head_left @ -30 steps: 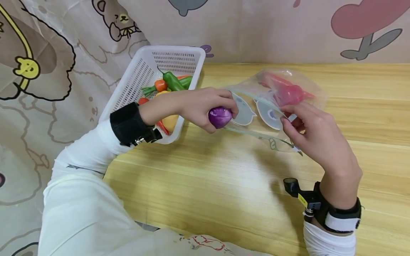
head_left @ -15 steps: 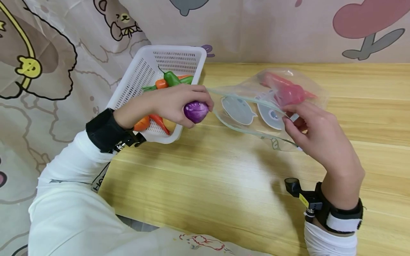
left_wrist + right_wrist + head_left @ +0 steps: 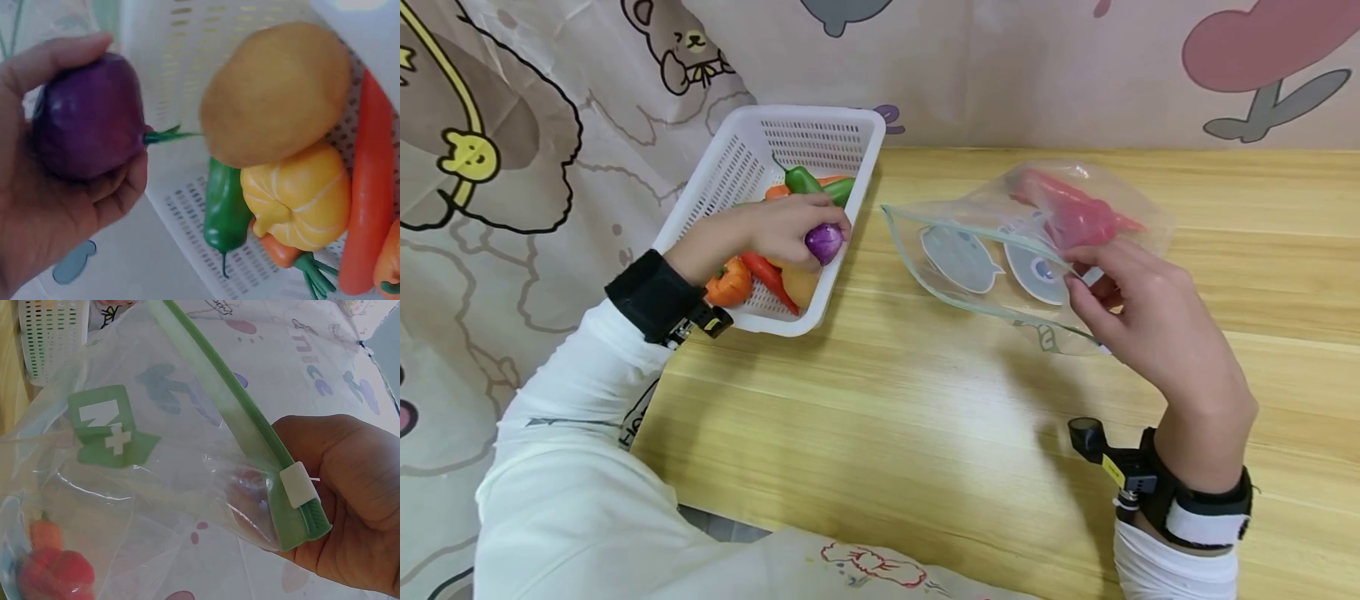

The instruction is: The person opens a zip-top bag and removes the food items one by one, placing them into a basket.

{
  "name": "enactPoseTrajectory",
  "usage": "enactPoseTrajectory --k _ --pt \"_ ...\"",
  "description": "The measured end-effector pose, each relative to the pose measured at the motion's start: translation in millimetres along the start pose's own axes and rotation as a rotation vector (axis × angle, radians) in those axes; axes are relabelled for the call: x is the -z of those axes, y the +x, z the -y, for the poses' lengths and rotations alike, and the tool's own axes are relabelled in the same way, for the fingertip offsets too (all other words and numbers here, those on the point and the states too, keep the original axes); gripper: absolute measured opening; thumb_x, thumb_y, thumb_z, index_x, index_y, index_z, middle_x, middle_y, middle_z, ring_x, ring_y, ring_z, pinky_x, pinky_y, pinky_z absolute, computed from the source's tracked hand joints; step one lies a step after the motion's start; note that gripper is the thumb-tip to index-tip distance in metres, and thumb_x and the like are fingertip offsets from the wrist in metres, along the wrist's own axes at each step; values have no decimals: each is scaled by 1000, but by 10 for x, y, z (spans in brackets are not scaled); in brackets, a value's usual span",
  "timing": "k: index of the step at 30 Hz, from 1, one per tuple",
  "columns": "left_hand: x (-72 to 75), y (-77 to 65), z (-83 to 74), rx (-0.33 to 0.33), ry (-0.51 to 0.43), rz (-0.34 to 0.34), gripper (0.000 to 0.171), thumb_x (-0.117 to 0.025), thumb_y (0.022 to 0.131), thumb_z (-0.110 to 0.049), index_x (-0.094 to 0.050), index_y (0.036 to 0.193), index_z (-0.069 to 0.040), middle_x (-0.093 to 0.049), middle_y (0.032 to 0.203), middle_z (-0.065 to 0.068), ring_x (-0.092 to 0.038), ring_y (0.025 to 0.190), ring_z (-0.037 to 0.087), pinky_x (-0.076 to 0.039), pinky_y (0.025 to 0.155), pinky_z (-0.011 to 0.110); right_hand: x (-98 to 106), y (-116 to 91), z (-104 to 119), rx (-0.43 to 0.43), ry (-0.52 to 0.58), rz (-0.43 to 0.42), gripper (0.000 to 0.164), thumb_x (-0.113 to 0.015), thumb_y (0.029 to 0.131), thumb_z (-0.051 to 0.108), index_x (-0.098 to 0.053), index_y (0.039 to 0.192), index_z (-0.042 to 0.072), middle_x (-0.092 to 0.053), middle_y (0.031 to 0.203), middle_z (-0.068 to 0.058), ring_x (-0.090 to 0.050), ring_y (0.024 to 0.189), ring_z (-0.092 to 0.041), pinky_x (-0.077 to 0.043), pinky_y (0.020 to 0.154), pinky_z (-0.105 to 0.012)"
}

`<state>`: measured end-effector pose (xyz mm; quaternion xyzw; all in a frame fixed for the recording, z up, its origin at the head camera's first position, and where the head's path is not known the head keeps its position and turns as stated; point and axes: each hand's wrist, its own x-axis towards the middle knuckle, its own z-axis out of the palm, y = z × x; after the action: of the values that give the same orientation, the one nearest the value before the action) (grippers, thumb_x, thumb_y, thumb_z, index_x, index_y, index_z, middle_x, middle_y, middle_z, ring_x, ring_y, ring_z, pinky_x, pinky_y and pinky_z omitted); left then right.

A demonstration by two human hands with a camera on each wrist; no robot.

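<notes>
My left hand (image 3: 775, 229) grips a round purple toy vegetable (image 3: 824, 243) over the right side of a white basket (image 3: 871, 137). In the left wrist view, fingers and thumb wrap round this vegetable, its thin green stem pointing at a potato (image 3: 275, 94). A clear zip bag (image 3: 187, 487) lies to the right, its mouth parted and facing the basket. Thumb and fingers of my right hand (image 3: 1157, 308) pinch the bag's rim by the white slider (image 3: 299, 485). Inside the bag are a red pepper (image 3: 56, 575) and an orange piece (image 3: 45, 532).
Within the basket lie a green pepper (image 3: 226, 206), a yellow pumpkin (image 3: 300, 194), a long red chili (image 3: 369, 187) and an orange pumpkin (image 3: 730, 283). The wooden table (image 3: 880, 417) extends in front of the basket and bag. A patterned cloth (image 3: 1037, 75) hangs behind.
My left hand has moved left with the purple toy vegetable, from the bag's mouth to over the basket. The bag's mouth shows wider now. The right hand has hardly moved.
</notes>
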<state>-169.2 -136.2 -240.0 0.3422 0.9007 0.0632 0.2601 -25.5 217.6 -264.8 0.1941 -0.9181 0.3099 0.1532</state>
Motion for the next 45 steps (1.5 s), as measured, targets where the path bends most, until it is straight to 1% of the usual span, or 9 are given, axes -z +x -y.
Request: enactPoseTrajectory --k 10,16,19,21,24,30,35,40,45 --pt "-145 60 199 66 8 7 56 -65 83 -12 -32 129 -8 -29 133 22 -31 124 40 -27 107 52 13 0 4 1 -5 3 22 -63 80 0 -64 101 -1 -62 86 -10 -43 68 10 -36 60 -3" --pt "-201 97 216 58 25 48 75 -56 86 0 -14 146 -15 0 154 21 16 140 44 -10 114 57 3 -1 3 -11 -7 5 21 -64 79 -1 -64 100 -1 -62 85 -10 -41 68 11 -35 60 -3" --pt "-207 109 195 93 10 62 74 -46 90 2 -10 150 -22 -38 138 23 -32 132 43 -43 98 47 7 -5 1 -15 -8 6 21 -64 79 -1 -65 100 -1 -62 85 -10 -41 68 11 -35 59 -4" --pt "-215 112 181 98 16 47 71 -41 91 4 -11 150 -22 -57 100 18 -59 91 32 -51 74 34 13 -4 3 -8 -15 5 20 -64 79 0 -64 99 -1 -62 85 -9 -43 67 9 -35 59 -4" --pt "-223 122 168 98 31 28 71 -38 90 7 -12 150 -20 -47 69 8 -49 56 20 -43 58 27 20 -4 5 -5 -13 2 20 -63 79 0 -64 99 0 -62 85 -9 -44 67 7 -35 60 -4" --pt "-167 137 133 49 -8 -1 73 -37 87 12 -11 150 -13 -33 146 18 -52 114 30 -41 102 41 25 -4 0 -4 -17 2 19 -63 80 0 -64 98 -1 -61 85 -9 -44 67 7 -36 61 -3" --pt "-28 121 -16 -59 45 -170 68 -38 83 13 -23 146 -5 -20 153 19 -29 138 33 -31 110 45 18 0 -1 -4 -14 7 20 -63 79 0 -64 99 0 -61 85 -9 -46 66 4 -36 59 -4" --pt "36 135 -295 -270 73 -561 43 -37 79 15 -58 115 2 -63 116 16 -60 106 27 -49 92 37 11 7 -4 -3 -13 11 20 -63 80 0 -64 99 -1 -62 85 -9 -46 66 3 -35 60 -3" --pt "-44 205 -622 -577 154 -824 28 -40 76 15 -64 81 0 -67 76 10 -63 73 21 -52 64 32 5 14 -5 -6 -9 14 18 -62 80 0 -64 98 -1 -61 85 -9 -44 67 7 -35 61 -2"
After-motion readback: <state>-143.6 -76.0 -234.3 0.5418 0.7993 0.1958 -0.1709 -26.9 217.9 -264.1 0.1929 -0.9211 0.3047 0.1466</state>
